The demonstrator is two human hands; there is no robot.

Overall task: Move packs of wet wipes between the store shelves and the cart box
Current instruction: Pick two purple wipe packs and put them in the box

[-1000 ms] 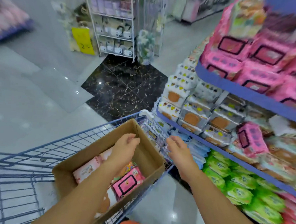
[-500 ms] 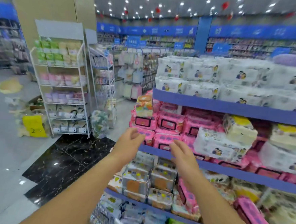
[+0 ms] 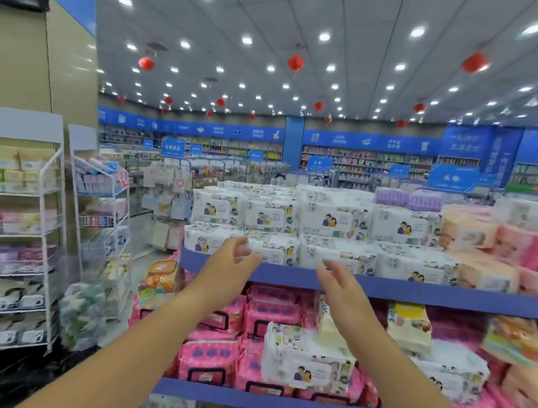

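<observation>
Two tiers, white wipe packs: soft, pillowy plastic bricks w/ cartoon-figure labels and glossy film. Stacked on top shelf, straight ahead of both hands.
L hand: raised, fingers spread & loosely curved, thumb apart; grips nothing. Fingertips overlap a lower-tier pack front; touching or not, can't tell (blur).
R hand: raised beside L hand, palm turned inward, fingers near straight & relaxed; holds nothing. In front of the shelf lip, just under the white packs.
Top shelf: flat, smooth blue lip running L to R. Peach & pink packs sit farther R on it, purple ones behind.
Pink packs: on mid shelf. Puffy film w/ dark rectangular flap outlines, crowded in rows.
White cartoon pack: lies tilted on top of the pink ones; a yellow-topped pack stands askew to its R.
Wire racks: far L, thin white metal tubing, tiered baskets w/ small pastel packs.
Floor: dark glossy stone, lower L.
Ceiling: grey panel grid, round spot lights; red lanterns hang from it, round.
Back wall: blue sign band over stocked shelves, blurred.
</observation>
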